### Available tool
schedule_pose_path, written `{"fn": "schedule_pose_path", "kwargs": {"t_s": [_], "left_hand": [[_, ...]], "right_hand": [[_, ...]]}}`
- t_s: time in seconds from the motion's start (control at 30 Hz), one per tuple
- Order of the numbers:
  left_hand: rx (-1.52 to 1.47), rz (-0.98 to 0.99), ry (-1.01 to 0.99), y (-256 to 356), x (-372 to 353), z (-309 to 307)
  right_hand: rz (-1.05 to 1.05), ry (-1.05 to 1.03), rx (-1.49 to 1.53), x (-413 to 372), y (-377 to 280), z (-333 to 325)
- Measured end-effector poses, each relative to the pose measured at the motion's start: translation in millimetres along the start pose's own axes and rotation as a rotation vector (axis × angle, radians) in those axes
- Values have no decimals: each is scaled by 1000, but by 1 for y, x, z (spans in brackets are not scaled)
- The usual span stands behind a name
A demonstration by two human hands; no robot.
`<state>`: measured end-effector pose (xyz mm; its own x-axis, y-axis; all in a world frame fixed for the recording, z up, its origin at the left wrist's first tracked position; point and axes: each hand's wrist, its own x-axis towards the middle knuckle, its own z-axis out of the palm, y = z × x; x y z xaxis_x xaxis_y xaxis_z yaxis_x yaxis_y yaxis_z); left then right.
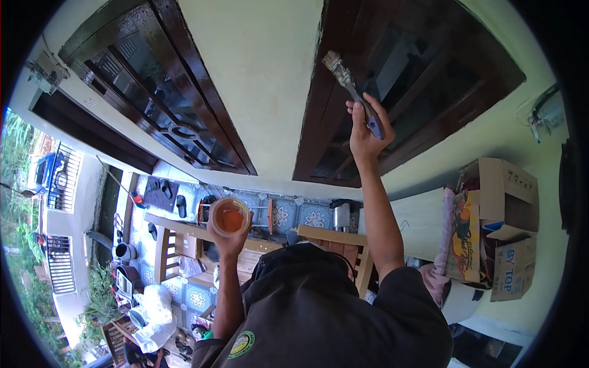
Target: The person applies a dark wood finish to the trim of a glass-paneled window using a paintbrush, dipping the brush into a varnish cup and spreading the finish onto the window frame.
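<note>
My left hand (225, 241) is wrapped round a clear plastic tub (244, 210), its open top facing up. Orange-brown liquid (231, 218) covers the bottom of it. Raised higher, my right hand (368, 140) grips a paintbrush (357, 97) by its dark handle, fingers closed near the lower end. The brush points up and to the left. Its bristles and ferrule are crusted with pale paint, and the tip overlaps the left part of a dark brown window frame (311, 138) in this view. Glass panes with dark bars sit inside that frame.
Left of the pale wall (270, 80) is a second dark window (178, 92). Below are a wooden bench (245, 260), a metal canister (342, 217) and patterned floor tiles (300, 214). Cardboard boxes (514, 270) are stacked at right. Sandals (181, 206) lie on the left floor.
</note>
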<state>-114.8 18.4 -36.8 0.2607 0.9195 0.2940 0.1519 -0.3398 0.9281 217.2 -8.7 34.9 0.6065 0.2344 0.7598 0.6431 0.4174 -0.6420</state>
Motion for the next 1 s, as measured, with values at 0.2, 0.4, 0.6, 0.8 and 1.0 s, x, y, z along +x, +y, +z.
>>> {"fn": "schedule_pose_path", "kwargs": {"t_s": [0.2,0.4,0.6,0.8,1.0], "left_hand": [[-68,-44,52,-6,-8,5],[-136,-102,79,-22,-14,-2],[-140,-137,127,-29,-17,-15],[-154,-136,115,-26,-20,-11],[-173,-142,115,-32,-25,-11]], "right_hand": [[-255,-71,-204,7,32,0],[-342,-176,-300,-22,50,-14],[-383,-91,-263,-7,29,-14],[-411,-71,-287,12,26,0],[-306,-247,-352,-39,51,-17]]}}
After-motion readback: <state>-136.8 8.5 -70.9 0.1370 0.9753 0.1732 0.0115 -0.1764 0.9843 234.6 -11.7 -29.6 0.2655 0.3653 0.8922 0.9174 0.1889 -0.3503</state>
